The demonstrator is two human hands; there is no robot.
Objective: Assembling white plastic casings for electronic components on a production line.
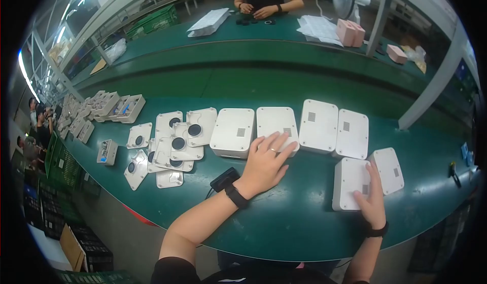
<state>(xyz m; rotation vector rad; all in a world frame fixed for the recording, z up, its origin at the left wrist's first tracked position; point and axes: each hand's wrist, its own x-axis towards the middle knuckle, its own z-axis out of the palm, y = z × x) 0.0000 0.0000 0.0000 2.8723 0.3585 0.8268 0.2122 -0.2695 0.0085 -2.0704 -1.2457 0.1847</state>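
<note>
My left hand (265,165) lies spread over the near edge of a white plastic box (274,117), its fingertips on the slotted top; a ring and a black wristband show. At the right, my right hand (374,200) rests along the right edge of another white box (346,175). Its fingers are stretched out, with the thumb apart on the top. A white box (389,170) stands close behind that hand. Further white boxes, one (232,132) left of my left hand and two (318,124) to its right, complete the row. A black device with a cable (224,179) sits beside my left wrist.
White cover plates with round black parts (178,143) are heaped left of the boxes. Further left are open housings with wiring (127,107). A frame post (431,86) rises at the right. Across the green bench, another person (266,2) handles small black parts. Cables (454,173) lie far right.
</note>
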